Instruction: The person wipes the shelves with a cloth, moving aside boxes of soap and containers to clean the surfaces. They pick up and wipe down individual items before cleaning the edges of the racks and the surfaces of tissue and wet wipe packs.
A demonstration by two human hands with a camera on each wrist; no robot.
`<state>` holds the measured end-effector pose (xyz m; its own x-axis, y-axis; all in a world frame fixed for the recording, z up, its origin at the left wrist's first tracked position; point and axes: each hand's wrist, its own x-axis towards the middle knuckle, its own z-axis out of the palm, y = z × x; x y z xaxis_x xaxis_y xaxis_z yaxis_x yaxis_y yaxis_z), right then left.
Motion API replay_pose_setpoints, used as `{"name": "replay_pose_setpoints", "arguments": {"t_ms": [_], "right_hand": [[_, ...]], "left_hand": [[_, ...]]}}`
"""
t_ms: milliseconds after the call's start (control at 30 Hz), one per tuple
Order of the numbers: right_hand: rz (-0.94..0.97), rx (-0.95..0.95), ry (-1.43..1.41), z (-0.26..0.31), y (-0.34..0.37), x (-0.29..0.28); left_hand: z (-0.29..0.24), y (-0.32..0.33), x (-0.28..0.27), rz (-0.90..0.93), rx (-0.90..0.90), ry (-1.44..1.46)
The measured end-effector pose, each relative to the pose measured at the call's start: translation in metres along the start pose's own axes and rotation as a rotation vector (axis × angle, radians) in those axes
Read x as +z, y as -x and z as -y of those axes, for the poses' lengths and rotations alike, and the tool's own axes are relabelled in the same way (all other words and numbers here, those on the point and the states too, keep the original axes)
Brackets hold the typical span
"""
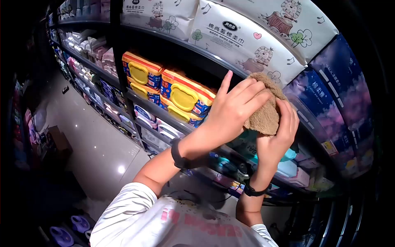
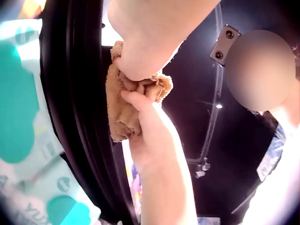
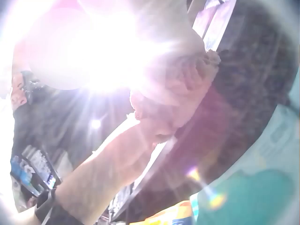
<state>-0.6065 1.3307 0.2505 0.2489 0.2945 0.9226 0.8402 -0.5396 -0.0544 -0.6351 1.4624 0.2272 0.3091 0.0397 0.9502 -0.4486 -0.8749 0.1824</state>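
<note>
A brown, fuzzy cloth (image 1: 265,111) is held up between both hands in front of a shelf edge. My left hand (image 1: 234,105) grips its left and upper part, the back of the hand facing the camera and one finger lifted away. My right hand (image 1: 277,129) holds the lower right side with curled fingers. In the left wrist view the cloth (image 2: 122,108) is bunched and creased, with the right hand's thumb (image 2: 133,98) pressed into it. Strong glare washes out much of the right wrist view, where the cloth (image 3: 206,70) shows at the upper right.
White packs of cotton tissue (image 1: 230,37) line the upper shelf. Orange wipes packs with yellow lids (image 1: 183,96) stand below on the left. Blue and pink packs (image 1: 325,103) are at the right. A shiny tiled floor (image 1: 103,136) runs along the shelves, with purple clogs (image 1: 61,236) at bottom left.
</note>
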Motion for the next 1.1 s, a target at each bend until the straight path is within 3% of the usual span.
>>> {"name": "replay_pose_setpoints", "arguments": {"t_ms": [233,367,600,733,900,1000,1100], "right_hand": [[0.033,-0.082,-0.159,0.057,-0.02,0.07],[0.046,-0.062,-0.158,0.068,-0.023,0.082],[0.018,-0.04,-0.063,0.085,-0.026,0.089],[0.01,-0.08,0.045,0.105,-0.034,0.105],[0.007,-0.087,0.073,0.165,-0.05,0.157],[-0.068,-0.141,0.052,0.2,-0.057,0.219],[-0.078,-0.111,-0.115,0.236,-0.054,0.261]], "left_hand": [[0.06,0.005,-0.062,-0.047,-0.044,-0.298],[0.086,0.005,-0.081,0.028,0.055,-0.33],[0.102,0.004,-0.086,0.001,0.123,-0.161],[0.136,0.011,-0.094,-0.034,0.205,-0.225],[0.189,0.011,-0.152,0.018,0.202,-0.242],[0.239,0.019,-0.193,0.009,0.21,-0.304],[0.27,0.031,-0.219,-0.003,0.169,-0.338]]}}
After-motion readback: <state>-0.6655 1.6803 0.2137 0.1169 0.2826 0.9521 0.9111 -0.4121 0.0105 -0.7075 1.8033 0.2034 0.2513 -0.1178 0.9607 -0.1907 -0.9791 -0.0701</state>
